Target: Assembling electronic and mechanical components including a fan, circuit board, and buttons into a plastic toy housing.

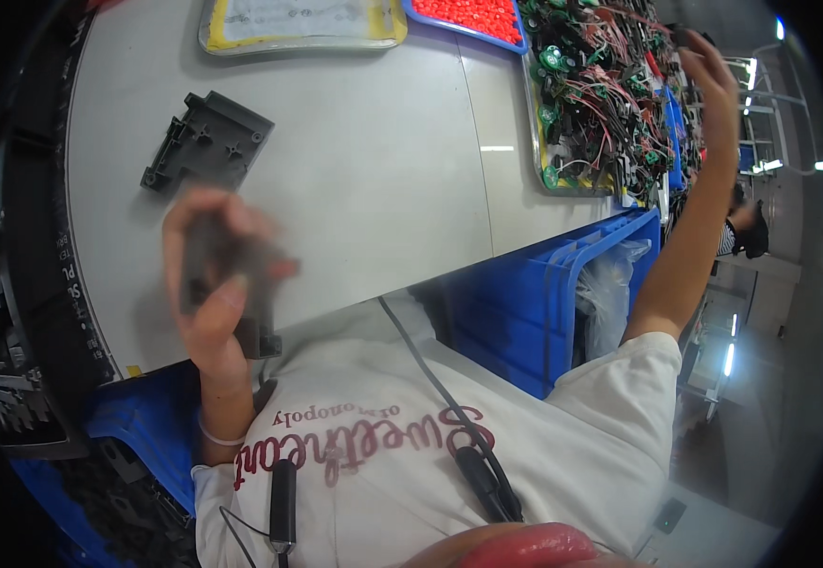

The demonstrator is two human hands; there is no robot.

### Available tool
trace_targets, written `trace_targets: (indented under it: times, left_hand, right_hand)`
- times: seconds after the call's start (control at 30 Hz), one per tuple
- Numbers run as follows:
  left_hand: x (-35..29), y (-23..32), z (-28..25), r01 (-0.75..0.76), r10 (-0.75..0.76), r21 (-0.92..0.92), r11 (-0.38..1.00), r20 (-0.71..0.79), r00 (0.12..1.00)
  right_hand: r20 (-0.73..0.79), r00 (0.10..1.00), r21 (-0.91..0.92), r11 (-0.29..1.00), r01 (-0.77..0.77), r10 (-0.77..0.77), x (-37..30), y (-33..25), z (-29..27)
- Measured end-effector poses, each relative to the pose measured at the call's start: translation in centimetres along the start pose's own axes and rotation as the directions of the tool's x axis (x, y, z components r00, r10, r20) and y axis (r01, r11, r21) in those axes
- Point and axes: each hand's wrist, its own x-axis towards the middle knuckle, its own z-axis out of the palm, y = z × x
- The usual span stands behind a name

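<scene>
My left hand (205,317), blurred by motion, is wrapped round a dark grey plastic housing (258,327) above the near left part of the table. A second dark grey plastic housing (208,142) lies just beyond it on the table, with posts and ribs showing on its upper side. At the far right my right hand (712,76) is raised beside a tray heaped with wired green circuit boards (601,104). Its fingers are bent together at a small dark piece, too unclear to name, with thin wires close by.
A blue tray of small red parts (468,19) and a yellow-edged metal tray (303,43) stand at the table's far side. Below the near edge is a blue bin (516,312) with a clear plastic bag (610,284). Another blue bin (151,431) of dark parts stands at lower left.
</scene>
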Motion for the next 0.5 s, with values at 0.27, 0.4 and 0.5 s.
trace_targets:
  times: [0.27,0.4,0.5]
  left_hand:
    - [0.0,-0.2,-0.5,-0.016,0.016,-0.036,0.999,0.006,1.0]
    - [0.4,-0.4,-0.9,-0.034,0.037,-0.118,0.992,0.025,0.999]
    - [0.3,-0.2,-1.1,-0.023,0.026,-0.152,0.988,0.017,1.0]
  right_hand:
    - [-0.154,0.988,0.492,0.865,0.103,-0.031,-2.6,-10.2,-2.8]
    - [0.149,0.989,0.573,0.817,-0.066,-0.025,-4.4,-11.4,-0.5]
    - [0.407,0.913,0.41,0.893,-0.187,0.004,-7.2,-9.5,4.7]
